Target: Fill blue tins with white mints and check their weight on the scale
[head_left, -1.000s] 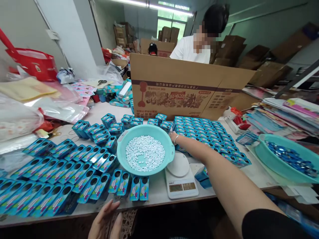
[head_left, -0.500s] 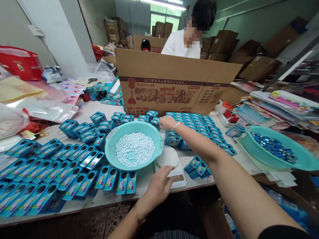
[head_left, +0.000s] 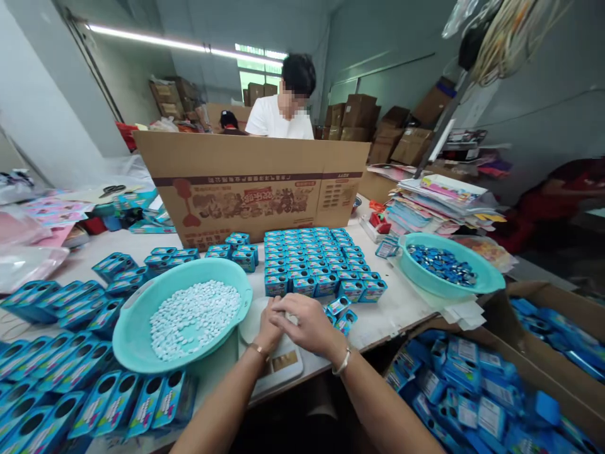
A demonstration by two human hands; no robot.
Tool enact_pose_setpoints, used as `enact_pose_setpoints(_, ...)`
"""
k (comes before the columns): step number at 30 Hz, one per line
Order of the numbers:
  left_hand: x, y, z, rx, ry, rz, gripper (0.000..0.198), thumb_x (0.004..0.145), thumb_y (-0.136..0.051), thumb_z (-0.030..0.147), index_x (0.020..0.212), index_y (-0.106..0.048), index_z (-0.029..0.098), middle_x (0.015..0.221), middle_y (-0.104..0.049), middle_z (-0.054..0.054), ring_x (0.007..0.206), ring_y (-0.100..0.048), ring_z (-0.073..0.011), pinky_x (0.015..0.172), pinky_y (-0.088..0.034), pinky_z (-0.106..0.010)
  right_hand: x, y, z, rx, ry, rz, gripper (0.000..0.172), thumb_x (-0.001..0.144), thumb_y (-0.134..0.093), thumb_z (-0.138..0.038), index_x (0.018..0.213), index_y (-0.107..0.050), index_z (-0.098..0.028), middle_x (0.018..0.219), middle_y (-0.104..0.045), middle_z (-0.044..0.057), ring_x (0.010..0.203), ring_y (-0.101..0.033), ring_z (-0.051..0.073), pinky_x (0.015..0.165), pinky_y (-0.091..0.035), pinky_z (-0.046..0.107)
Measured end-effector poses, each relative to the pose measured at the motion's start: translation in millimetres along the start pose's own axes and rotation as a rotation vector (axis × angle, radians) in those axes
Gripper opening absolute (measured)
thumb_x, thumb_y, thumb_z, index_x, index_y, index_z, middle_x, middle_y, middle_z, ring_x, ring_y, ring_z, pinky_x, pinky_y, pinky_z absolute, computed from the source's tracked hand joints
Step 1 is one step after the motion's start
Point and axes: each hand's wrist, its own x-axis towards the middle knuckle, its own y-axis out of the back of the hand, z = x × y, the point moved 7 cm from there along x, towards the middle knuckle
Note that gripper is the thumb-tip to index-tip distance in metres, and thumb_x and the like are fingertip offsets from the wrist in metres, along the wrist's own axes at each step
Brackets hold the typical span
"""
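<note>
My left hand [head_left: 270, 326] and my right hand [head_left: 309, 321] are together over a white kitchen scale [head_left: 289, 366], the right one's bent fingers lapping over the left. Both look closed; what lies between them, if anything, is hidden. Left of the scale stands a turquoise basin [head_left: 123, 343] with small pale tablets [head_left: 196, 315] in it. Just beyond my hands is a tight block of blue boxes [head_left: 307, 258], standing upright in rows. A few small blue packs [head_left: 343, 315] lie right beside my right hand.
Blue boxes with round holes [head_left: 137, 403] fill the table's left. A large carton [head_left: 255, 189] stands at the back, a person in white [head_left: 278, 120] behind it. Right are a second basin [head_left: 406, 277] of shiny blue pieces, stacked papers [head_left: 425, 202] and cartons of blue packs [head_left: 472, 391] below.
My right hand has come back from the boxes at the rear to meet my left hand over the scale. The view has turned right, showing the cartons below the table edge.
</note>
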Motion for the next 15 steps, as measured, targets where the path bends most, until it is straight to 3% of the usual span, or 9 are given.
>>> enact_pose_setpoints(3,-4.5,21.8,-5.7,0.102,0.019,0.005,0.032,0.082,-0.042,0.002,0.095,-0.067,0.018,0.097,-0.068,-0.009,0.099,-0.062,-0.0236,0.092,-0.05,-0.036,-49.5,35.8,21.5,0.109,-0.155,0.177,0.019,0.096,-0.055,-0.033,0.097,-0.07,-0.022,0.09,-0.072,0.005,0.086,-0.066,0.017,0.079,-0.049,0.029)
enact_pose_setpoints(6,-6.3,84.7,-14.7,0.293,-0.006,0.216,0.04,0.09,-0.036,0.007,0.117,-0.063,0.019,0.109,-0.068,-0.011,0.104,-0.062,-0.0242,0.098,-0.048,-0.04,-111.1,68.0,69.9,0.159,-0.419,0.388,0.023,0.094,-0.056,-0.039,0.094,-0.071,-0.022,0.09,-0.072,0.006,0.086,-0.067,0.02,0.081,-0.052,0.032)
enact_pose_setpoints(8,-2.5,125.8,-27.9,0.472,0.056,0.271,0.037,0.093,-0.038,0.02,0.125,-0.058,0.016,0.111,-0.069,-0.015,0.105,-0.062,-0.0312,0.094,-0.05,-0.046,-160.0,81.4,110.5,0.144,-0.641,0.547,0.032,0.093,-0.054,-0.047,0.096,-0.07,-0.019,0.09,-0.072,0.009,0.086,-0.067,0.023,0.082,-0.053,0.038)
enact_pose_setpoints(10,6.9,148.1,-39.7,0.617,0.117,0.183,0.052,0.087,-0.052,0.033,0.13,-0.052,0.004,0.121,-0.063,-0.025,0.115,-0.057,-0.0414,0.095,-0.048,-0.054,-202.0,86.6,143.1,0.023,-0.798,0.651,0.05,0.09,-0.05,-0.055,0.116,-0.064,-0.014,0.097,-0.07,0.015,0.091,-0.066,0.029,0.083,-0.053,0.045)
enact_pose_setpoints(12,18.5,147.1,-35.3,0.616,0.032,0.067,0.069,0.083,-0.058,0.041,0.138,-0.042,0.001,0.136,-0.054,-0.029,0.129,-0.049,-0.0429,0.104,-0.043,-0.054,-223.3,85.8,162.9,-0.244,-0.846,0.628,0.07,0.088,-0.05,-0.058,0.136,-0.05,-0.008,0.115,-0.064,0.024,0.108,-0.06,0.036,0.09,-0.049,0.053)
enact_pose_setpoints(15,33.4,111.5,-5.4,0.512,-0.168,-0.089,0.078,0.083,-0.06,0.042,0.146,-0.03,0.006,0.151,-0.042,-0.024,0.142,-0.038,-0.036,0.115,-0.035,-0.048,-216.8,80.6,177.4,-0.68,-0.748,0.47,0.079,0.09,-0.05,-0.056,0.149,-0.034,-0.005,0.14,-0.045,0.031,0.133,-0.04,0.043,0.103,-0.035,0.063)
